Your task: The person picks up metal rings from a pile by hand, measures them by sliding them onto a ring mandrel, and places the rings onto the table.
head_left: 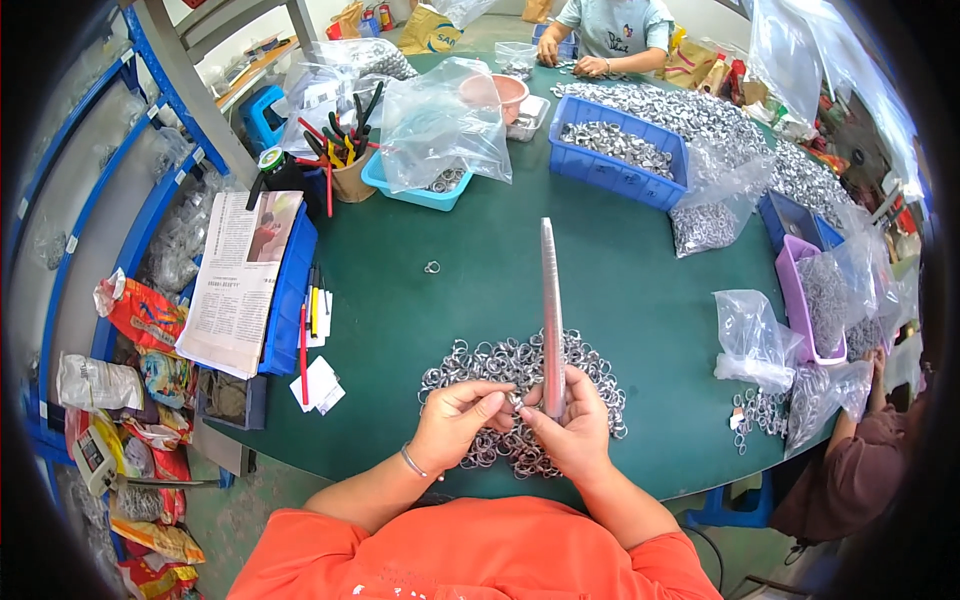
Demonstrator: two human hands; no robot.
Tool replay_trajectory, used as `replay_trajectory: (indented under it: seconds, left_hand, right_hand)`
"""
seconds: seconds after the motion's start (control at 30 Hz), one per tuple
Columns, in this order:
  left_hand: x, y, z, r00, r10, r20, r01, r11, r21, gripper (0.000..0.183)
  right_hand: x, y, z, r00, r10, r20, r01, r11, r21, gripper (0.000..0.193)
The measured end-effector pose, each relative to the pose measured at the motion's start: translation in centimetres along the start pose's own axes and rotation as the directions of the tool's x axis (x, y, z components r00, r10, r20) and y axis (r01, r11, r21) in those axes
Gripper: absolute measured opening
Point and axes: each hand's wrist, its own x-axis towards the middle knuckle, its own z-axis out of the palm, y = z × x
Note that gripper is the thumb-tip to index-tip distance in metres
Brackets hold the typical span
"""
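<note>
My left hand (463,420) is closed, its thumb and fingertips pinching a small silvery ring (515,398). My right hand (570,425) grips the lower end of a long tapered metal ring mandrel (551,300), which points up and away from me. The right thumb reaches close to the ring; whether it touches is too small to tell. Both hands are held over a pile of metal rings (490,360) on the green table (400,300). A single ring (432,267) lies apart, farther off.
A blue bin of rings (618,148) and a large heap (680,108) lie at the far side, where a co-worker's hands (590,66) work. At left are a newspaper (235,270), a red pen (304,350) and a pot of pliers (352,180). Bags and a purple basket (800,300) stand right.
</note>
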Motion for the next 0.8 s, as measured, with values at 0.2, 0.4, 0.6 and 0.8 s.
replay_trajectory:
  seconds: [0.2, 0.4, 0.6, 0.8]
  left_hand:
    - [-0.1, -0.3, 0.0, 0.999, 0.043, 0.03, -0.044, 0.999, 0.023, 0.029]
    - [0.4, -0.4, -0.4, 0.999, 0.039, 0.029, -0.035, 0.991, -0.127, 0.03]
    - [0.5, -0.6, -0.7, 0.996, 0.08, 0.051, -0.07, 0.981, -0.183, 0.032]
    - [0.6, -0.7, -0.7, 0.988, 0.134, 0.079, -0.115, 0.971, -0.208, 0.031]
  right_hand:
    - [-0.3, 0.5, -0.2, 0.989, -0.143, 0.039, 0.148, 0.952, -0.267, 0.043]
    - [-0.3, 0.6, -0.4, 0.988, -0.155, -0.005, 0.153, 0.976, -0.154, 0.044]
    - [-0.6, 0.3, -1.3, 0.995, -0.043, -0.091, 0.03, 0.99, -0.138, 0.047]
    - [-0.9, 0.6, -1.8, 0.994, -0.086, -0.065, 0.073, 0.98, -0.185, 0.043]
